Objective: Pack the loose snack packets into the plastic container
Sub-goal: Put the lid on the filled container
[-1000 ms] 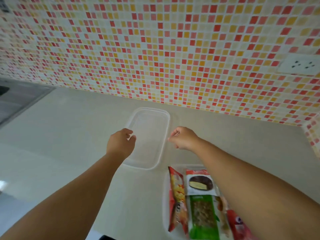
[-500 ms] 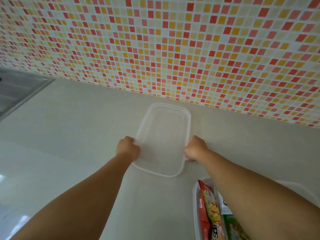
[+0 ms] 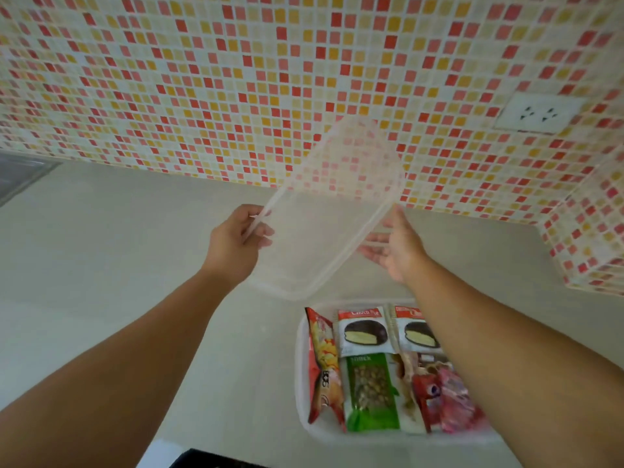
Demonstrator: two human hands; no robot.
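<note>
At 5 o'clock, nearest you, the plastic container sits full of snack packets. Above it at 12, your left hand pinches the clear lid's left edge, and your right hand supports the right edge on spread fingers. Level the tilted lid, line up its corners with the rim, then press evenly.

Pie pkt label reads approx "Choco…"; rest too blurred.

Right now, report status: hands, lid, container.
Left hand grips clear lid at left edge; right hand supports right edge, fingers straight. Lid airborne, tilted. Container open, snack packets inside. Nothing between lid and container.
</note>
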